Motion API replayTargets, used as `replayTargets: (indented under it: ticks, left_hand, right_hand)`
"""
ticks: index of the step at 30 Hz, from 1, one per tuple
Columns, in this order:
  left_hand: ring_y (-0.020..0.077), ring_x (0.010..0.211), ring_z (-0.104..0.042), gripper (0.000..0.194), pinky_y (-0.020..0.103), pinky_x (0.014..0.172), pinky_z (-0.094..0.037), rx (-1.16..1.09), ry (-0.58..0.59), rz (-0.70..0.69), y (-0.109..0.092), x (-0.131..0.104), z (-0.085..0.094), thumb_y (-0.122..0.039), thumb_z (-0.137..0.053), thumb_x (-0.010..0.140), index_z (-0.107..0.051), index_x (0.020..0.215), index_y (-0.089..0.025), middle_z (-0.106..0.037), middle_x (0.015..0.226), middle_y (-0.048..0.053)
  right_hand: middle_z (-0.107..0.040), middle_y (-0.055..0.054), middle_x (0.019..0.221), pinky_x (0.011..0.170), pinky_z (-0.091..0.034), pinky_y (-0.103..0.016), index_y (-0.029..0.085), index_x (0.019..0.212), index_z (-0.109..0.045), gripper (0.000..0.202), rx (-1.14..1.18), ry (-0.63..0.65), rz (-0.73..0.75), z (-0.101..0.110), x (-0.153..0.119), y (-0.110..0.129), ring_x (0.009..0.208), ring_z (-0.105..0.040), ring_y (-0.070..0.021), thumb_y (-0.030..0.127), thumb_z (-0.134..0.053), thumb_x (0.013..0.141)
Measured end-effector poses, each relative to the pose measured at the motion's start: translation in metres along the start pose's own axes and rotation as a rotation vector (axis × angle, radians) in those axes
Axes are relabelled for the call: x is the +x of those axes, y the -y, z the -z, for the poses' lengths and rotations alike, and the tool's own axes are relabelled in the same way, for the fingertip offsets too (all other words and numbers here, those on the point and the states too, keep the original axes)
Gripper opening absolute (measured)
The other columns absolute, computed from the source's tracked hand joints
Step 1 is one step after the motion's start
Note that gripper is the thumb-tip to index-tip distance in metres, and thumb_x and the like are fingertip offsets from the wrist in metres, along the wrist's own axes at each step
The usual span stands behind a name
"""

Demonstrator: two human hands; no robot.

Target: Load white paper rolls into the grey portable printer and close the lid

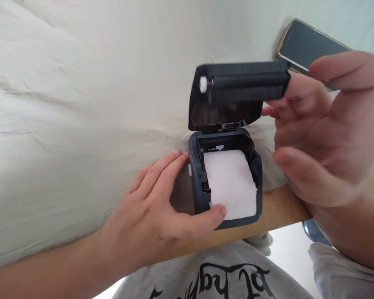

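A small dark portable thermal printer (pixel 196 199) sits near the table's front edge with its cover (pixel 237 79) raised on the hinge. Inside its bay lies a white paper roll (pixel 232 182), the ragged paper end reaching the front rim. My left hand (pixel 158 203) steadies the printer, fingertips against its left side and thumb pressing on the paper at the front rim. Beside the raised cover, my right hand (pixel 327 124) is slightly blurred, its thumb and fingers apart. Some of its fingers reach behind the cover's right end; whether they touch it is hidden.
A smartphone (pixel 311 43) with a dark screen lies at the upper right, partly behind my right hand. A pale, wrinkled cloth (pixel 96 104) covers the table, leaving a strip of wooden edge (pixel 280 205) bare at the front.
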State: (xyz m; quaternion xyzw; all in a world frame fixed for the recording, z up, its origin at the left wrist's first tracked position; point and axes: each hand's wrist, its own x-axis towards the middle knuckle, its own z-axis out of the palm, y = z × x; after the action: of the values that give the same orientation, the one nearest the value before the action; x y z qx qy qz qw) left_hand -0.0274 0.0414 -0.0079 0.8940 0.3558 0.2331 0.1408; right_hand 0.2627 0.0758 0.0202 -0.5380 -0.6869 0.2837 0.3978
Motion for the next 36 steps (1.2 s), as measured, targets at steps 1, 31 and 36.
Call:
replayTargets:
  ticks: [1, 31, 36]
  left_hand:
    - [0.0464, 0.148, -0.07, 0.047, 0.071, 0.103, -0.069, 0.002, -0.025, 0.009, -0.001, 0.001, 0.0, -0.034, -0.078, 0.104, -0.061, 0.145, -0.05, -0.064, 0.164, 0.013]
    - [0.0466, 0.139, -0.076, 0.105, 0.058, 0.109, -0.067, 0.101, 0.001, -0.117, 0.011, 0.01, 0.006, -0.073, -0.061, 0.11, -0.036, 0.171, 0.008, -0.078, 0.14, 0.034]
    - [0.0423, 0.138, -0.077, 0.091, 0.05, 0.113, -0.064, 0.181, 0.03, -0.116, 0.01, 0.013, 0.009, -0.074, -0.056, 0.114, -0.06, 0.148, 0.01, -0.079, 0.139, 0.034]
  right_hand:
    - [-0.061, -0.003, 0.157, 0.111, -0.068, -0.052, 0.046, 0.146, -0.058, 0.048, 0.058, -0.051, 0.003, 0.001, 0.002, 0.0, 0.148, -0.066, -0.0313, 0.064, -0.068, 0.103]
    - [-0.066, -0.012, 0.136, 0.101, -0.069, -0.045, 0.033, 0.148, -0.06, 0.043, -0.183, 0.239, 0.227, -0.009, 0.001, 0.002, 0.126, -0.071, -0.029, 0.044, -0.063, 0.106]
    - [-0.062, 0.0, 0.08, 0.057, -0.049, -0.032, 0.032, 0.158, -0.055, 0.049, -0.326, 0.245, 0.215, -0.003, 0.001, 0.001, 0.06, -0.055, -0.0152, 0.05, -0.054, 0.113]
